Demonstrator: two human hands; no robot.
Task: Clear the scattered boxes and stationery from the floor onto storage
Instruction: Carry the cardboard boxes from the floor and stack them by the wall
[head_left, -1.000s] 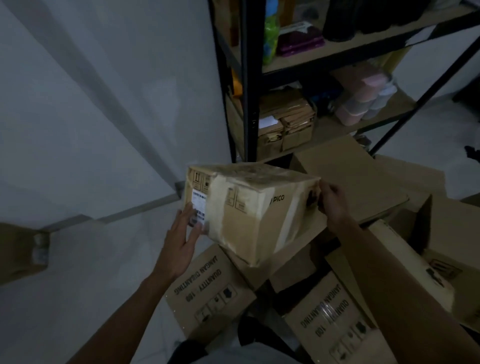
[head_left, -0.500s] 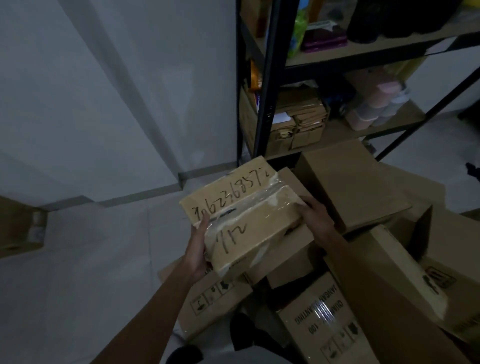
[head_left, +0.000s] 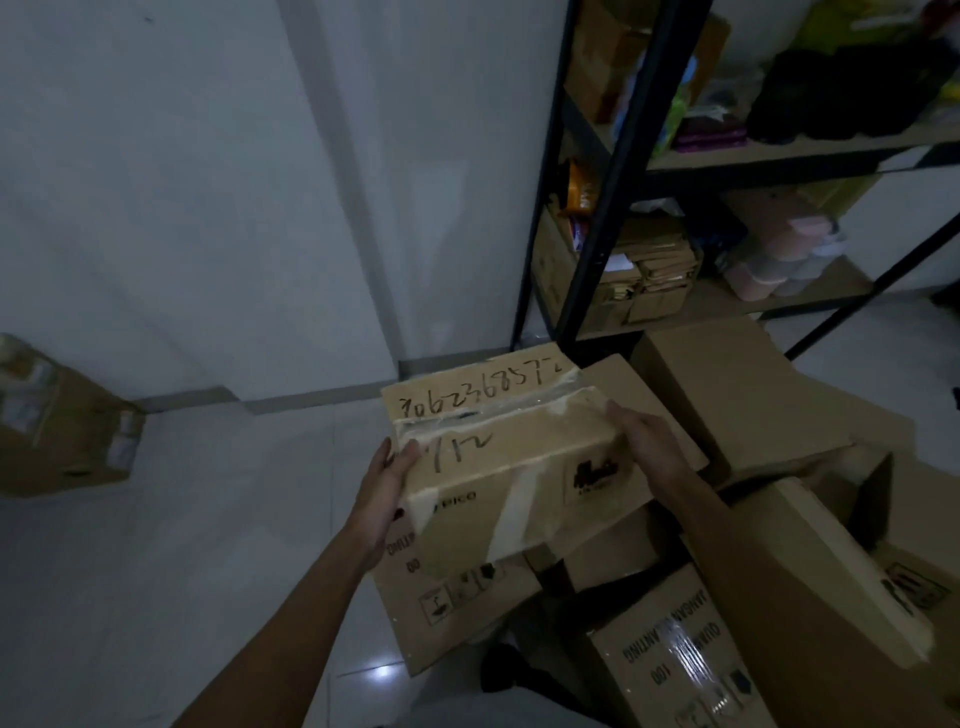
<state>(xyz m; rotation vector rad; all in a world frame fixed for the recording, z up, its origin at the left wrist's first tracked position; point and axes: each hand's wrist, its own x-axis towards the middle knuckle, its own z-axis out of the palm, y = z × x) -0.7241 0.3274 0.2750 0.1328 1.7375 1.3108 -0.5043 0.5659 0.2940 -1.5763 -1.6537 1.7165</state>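
A taped brown cardboard box (head_left: 498, 452) with handwritten digits on its top is held between both hands above a pile of cartons. My left hand (head_left: 387, 478) grips its left end, thumb over the top edge. My right hand (head_left: 644, 441) holds the right end, fingers curled over that edge. The box sits roughly level, its long side facing me, and its underside is hidden.
A black metal shelf rack (head_left: 613, 171) stands behind, loaded with small boxes, stacked cups and bags. Large cartons (head_left: 727, 395) crowd the floor at right and below. Another carton (head_left: 62, 415) lies at far left. White tiled floor (head_left: 208, 519) stretches to the left by the wall.
The box was turned from its side to top-up and now sits more level. My view has drawn closer to the rack. Both hands have stayed on the box's ends.
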